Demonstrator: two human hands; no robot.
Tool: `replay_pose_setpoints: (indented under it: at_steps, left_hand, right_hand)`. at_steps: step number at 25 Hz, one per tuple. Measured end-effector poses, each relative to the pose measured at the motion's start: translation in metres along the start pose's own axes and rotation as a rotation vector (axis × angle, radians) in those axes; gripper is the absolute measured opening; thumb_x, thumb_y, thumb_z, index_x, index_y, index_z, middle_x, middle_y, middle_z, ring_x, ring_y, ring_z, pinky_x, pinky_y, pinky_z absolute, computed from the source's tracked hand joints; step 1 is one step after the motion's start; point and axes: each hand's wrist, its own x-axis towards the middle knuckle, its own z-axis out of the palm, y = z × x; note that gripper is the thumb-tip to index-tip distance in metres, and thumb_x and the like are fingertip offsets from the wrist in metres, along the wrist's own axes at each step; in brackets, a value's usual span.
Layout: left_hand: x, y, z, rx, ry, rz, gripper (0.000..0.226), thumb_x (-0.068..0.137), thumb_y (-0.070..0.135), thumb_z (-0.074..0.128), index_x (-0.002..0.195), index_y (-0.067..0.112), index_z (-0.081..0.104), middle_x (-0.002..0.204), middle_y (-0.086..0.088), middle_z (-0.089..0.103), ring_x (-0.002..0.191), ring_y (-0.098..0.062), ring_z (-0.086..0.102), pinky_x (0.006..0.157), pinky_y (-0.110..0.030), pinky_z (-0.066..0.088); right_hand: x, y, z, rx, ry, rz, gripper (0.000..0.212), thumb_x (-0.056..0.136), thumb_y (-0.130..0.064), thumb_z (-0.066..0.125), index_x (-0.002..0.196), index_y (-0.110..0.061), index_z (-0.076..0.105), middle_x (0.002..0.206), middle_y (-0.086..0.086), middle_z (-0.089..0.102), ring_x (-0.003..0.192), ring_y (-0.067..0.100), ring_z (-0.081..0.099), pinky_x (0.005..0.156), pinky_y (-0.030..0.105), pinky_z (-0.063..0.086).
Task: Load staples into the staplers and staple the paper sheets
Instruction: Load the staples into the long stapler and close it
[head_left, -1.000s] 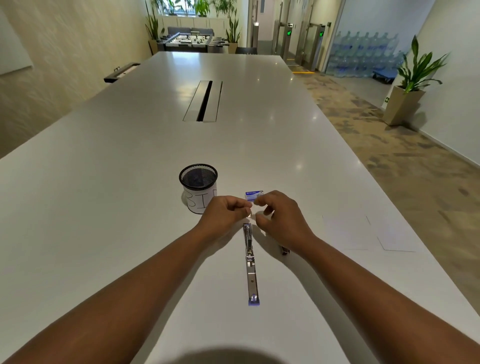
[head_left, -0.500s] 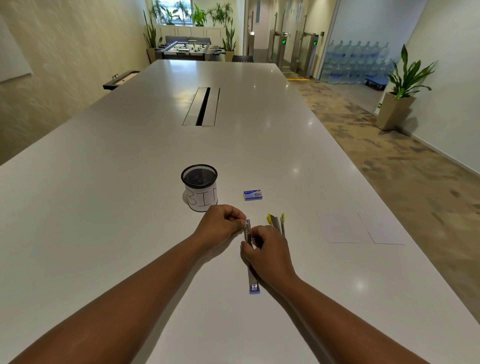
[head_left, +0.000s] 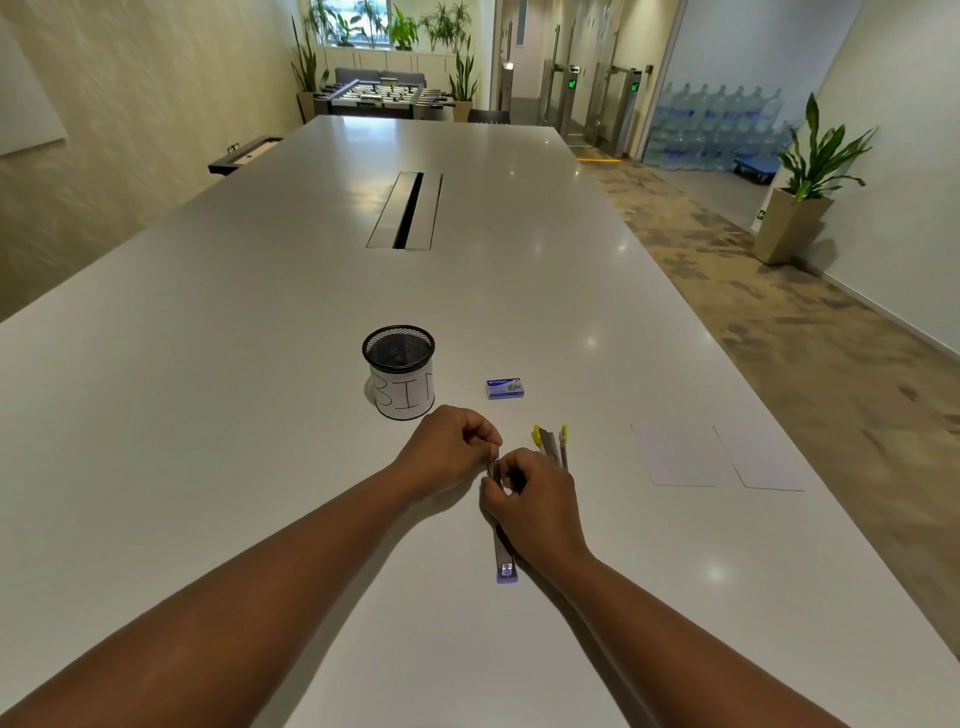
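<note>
Head view: both forearms reach forward and meet at the far end of an opened stapler (head_left: 505, 558) lying lengthwise on the white counter (head_left: 260, 364). Left hand (head_left: 451, 451) and right hand (head_left: 535, 501) have fingers curled, pinching at its far end. Right of them lie a yellow-tipped stapler (head_left: 551, 442) and two paper sheets (head_left: 717, 457); a staple box (head_left: 504, 388) sits farther off.

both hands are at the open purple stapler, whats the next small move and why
Probably seat the staples in the channel of the opened purple-tipped metal stapler: left hand and right hand both pinch at its far end, and the small blue staple box lies apart.
</note>
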Motion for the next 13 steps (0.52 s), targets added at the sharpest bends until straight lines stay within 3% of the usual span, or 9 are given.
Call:
replay_pose_setpoints:
  at_steps: [7, 13]
  left_hand:
    - [0.0013, -0.0004, 0.0027, 0.054, -0.023, -0.001, 0.011, 0.086, 0.008, 0.071, 0.086, 0.016, 0.079, 0.087, 0.004, 0.077, 0.085, -0.011, 0.071, 0.082, -0.028, 0.057]
    - [0.0032, 0.0018, -0.0015, 0.098, -0.047, 0.007, 0.016, 0.091, 0.008, 0.068, 0.082, 0.02, 0.075, 0.089, 0.003, 0.076, 0.086, -0.013, 0.069, 0.078, -0.026, 0.054]
  right_hand:
    - [-0.0004, 0.0003, 0.0011, -0.006, -0.002, 0.012, 0.018, 0.082, -0.021, 0.072, 0.072, -0.015, 0.058, 0.066, -0.003, 0.057, 0.064, 0.015, 0.053, 0.058, 0.024, 0.041]
    - [0.0005, 0.002, 0.0026, -0.008, 0.002, 0.012, 0.018, 0.081, -0.022, 0.073, 0.072, -0.018, 0.058, 0.066, -0.006, 0.056, 0.062, 0.011, 0.05, 0.057, 0.021, 0.04]
